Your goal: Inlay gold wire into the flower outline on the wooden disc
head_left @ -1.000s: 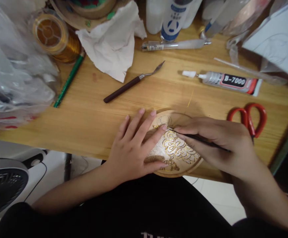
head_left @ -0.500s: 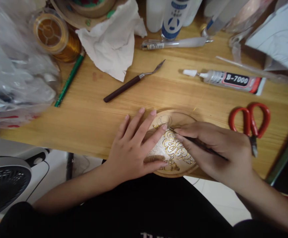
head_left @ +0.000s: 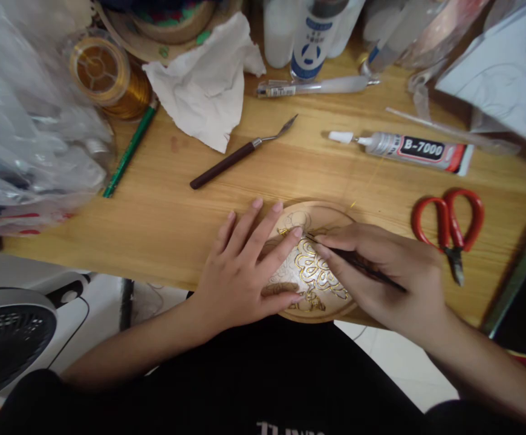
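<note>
From far off, I see the round board (head_left: 315, 266) at the near edge of the tabletop (head_left: 154, 229), between my two hands. My left hand (head_left: 240, 272) is spread out, its pointer finger and thumb over the board's left side. My right hand (head_left: 392, 272) pinches a thin dark stick (head_left: 376, 273) on the other side. The stick is long and slants up and left, its tip just beside my left pointer finger. I can't tell if the tip touches the board.
</note>
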Demonstrator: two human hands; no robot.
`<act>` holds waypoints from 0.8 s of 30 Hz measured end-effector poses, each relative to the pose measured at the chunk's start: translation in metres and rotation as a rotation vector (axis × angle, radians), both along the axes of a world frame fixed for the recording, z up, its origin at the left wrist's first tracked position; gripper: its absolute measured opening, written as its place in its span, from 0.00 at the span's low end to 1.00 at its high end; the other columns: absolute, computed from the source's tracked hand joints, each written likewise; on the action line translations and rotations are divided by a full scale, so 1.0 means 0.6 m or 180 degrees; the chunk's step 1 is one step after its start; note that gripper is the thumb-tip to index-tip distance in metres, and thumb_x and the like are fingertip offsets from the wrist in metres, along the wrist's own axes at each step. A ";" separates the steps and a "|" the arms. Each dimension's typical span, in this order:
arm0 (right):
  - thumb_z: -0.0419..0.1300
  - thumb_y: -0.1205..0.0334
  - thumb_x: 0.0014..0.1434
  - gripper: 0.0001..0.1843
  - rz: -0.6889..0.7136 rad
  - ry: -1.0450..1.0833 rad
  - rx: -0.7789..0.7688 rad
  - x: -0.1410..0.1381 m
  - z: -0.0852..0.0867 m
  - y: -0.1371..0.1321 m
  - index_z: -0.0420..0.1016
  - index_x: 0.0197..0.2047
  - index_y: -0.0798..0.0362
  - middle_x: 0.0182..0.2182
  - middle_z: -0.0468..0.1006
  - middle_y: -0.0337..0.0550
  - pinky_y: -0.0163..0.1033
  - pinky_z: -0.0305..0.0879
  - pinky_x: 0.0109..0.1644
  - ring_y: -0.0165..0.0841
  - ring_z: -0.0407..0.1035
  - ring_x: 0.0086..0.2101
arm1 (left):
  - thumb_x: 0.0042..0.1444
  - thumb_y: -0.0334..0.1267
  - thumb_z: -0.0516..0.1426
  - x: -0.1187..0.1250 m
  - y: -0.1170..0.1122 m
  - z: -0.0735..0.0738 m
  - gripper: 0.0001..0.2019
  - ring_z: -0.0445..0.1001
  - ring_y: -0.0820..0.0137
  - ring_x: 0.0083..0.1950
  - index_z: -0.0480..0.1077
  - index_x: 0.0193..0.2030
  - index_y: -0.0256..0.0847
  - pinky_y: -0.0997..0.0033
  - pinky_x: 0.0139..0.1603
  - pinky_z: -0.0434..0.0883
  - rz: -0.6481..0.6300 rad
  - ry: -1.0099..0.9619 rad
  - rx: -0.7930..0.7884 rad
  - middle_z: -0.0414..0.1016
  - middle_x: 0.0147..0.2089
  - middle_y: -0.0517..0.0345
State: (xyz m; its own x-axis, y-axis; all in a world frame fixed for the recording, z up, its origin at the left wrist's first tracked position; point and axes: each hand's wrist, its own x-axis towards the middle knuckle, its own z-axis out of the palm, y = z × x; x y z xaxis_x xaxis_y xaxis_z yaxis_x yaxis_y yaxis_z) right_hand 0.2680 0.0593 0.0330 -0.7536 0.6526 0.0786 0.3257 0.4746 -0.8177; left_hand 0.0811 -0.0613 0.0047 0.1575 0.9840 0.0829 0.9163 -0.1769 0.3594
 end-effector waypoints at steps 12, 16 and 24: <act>0.61 0.69 0.61 0.05 0.0183 0.0186 0.0229 0.000 -0.011 0.010 0.75 0.41 0.52 0.33 0.81 0.41 0.34 0.72 0.35 0.29 0.75 0.31 | 0.61 0.66 0.46 -0.007 -0.001 -0.001 0.41 0.48 0.48 0.74 0.54 0.71 0.37 0.47 0.71 0.47 -0.0074 -0.0058 -0.0029 0.51 0.73 0.36; 0.61 0.68 0.61 0.03 0.0219 0.0169 0.0350 -0.001 -0.012 0.011 0.75 0.40 0.53 0.31 0.81 0.40 0.33 0.70 0.34 0.28 0.74 0.30 | 0.63 0.65 0.45 -0.013 -0.002 0.000 0.41 0.47 0.50 0.75 0.48 0.73 0.35 0.48 0.71 0.50 -0.0067 -0.0293 0.0052 0.49 0.73 0.35; 0.63 0.68 0.60 0.02 0.0273 0.0238 0.0465 -0.001 -0.018 0.013 0.76 0.38 0.55 0.31 0.81 0.40 0.31 0.68 0.33 0.27 0.74 0.30 | 0.64 0.62 0.47 -0.014 -0.003 -0.003 0.41 0.47 0.49 0.75 0.44 0.74 0.35 0.47 0.71 0.49 -0.0041 -0.0400 0.0084 0.48 0.73 0.34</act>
State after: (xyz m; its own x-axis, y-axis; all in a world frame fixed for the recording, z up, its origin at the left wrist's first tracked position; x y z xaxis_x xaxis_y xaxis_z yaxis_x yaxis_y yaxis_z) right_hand 0.2674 0.0670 0.0225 -0.7945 0.5638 0.2258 0.2199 0.6136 -0.7584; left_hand 0.0726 -0.0634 0.0028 0.1570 0.9792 0.1285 0.8619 -0.1994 0.4662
